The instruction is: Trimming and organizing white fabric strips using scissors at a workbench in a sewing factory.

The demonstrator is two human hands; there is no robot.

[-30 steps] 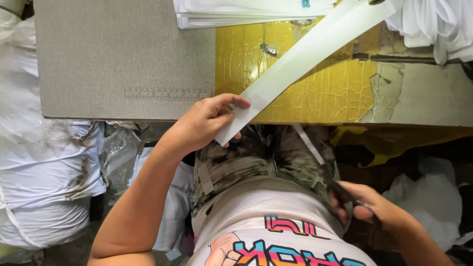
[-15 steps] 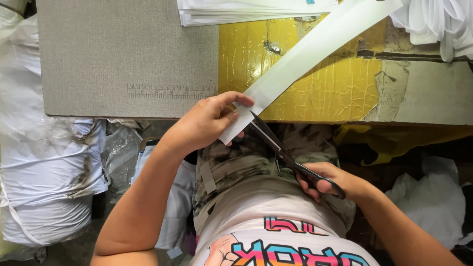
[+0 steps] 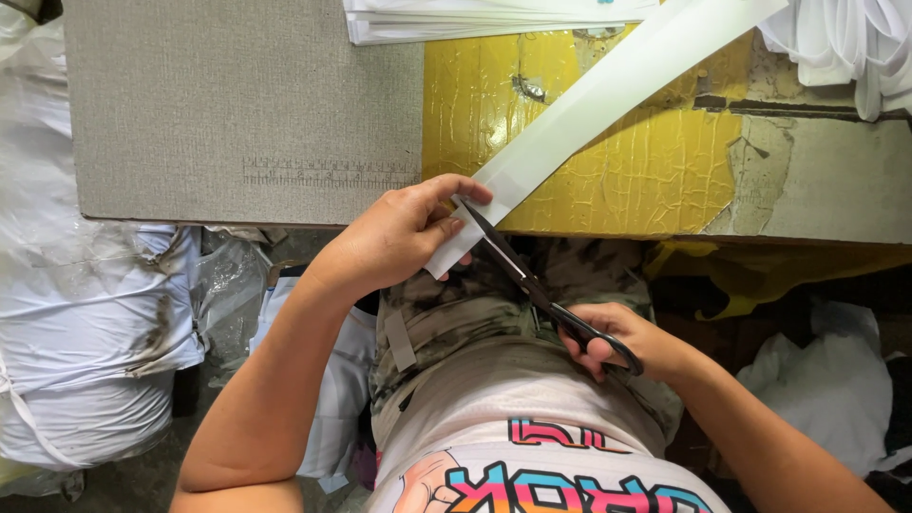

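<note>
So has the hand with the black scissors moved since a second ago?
Yes. The right hand has come up and inward, bringing the black-handled scissors to the white strip at the yellow table's edge.

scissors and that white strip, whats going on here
A person seated at a worn yellow table is cutting a long white strip. The left hand pinches the strip's near end at the table edge, while the right hand works black scissors, blades at the strip just beside the left fingertips. The strip runs diagonally up across the table. A grey board with a ruler scale lies to the left, and a stack of white sheets sits at the far edge.
</note>
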